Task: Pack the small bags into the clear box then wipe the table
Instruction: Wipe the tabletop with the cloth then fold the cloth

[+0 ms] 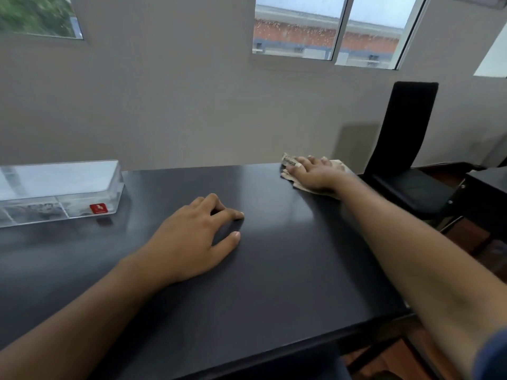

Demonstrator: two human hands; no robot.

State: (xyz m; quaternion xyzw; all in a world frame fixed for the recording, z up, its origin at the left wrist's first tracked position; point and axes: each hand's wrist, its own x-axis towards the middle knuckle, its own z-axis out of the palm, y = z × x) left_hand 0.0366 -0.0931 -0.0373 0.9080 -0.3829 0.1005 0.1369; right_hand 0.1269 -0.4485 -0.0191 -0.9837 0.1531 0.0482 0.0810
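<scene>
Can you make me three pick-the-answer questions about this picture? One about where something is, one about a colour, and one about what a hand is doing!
1. Where is the clear box?
A. far left of the table
B. on the chair
C. under the right hand

2. What colour is the sticker on the box?
A. green
B. red
C. yellow

3. What is the right hand doing?
A. lifting the box
B. hanging in the air
C. pressing flat on a cloth

Answers: 1 A, the box sits at the table's far left edge. 2 B, the small square is red. 3 C, the palm lies on the beige cloth at the far right corner.
</scene>
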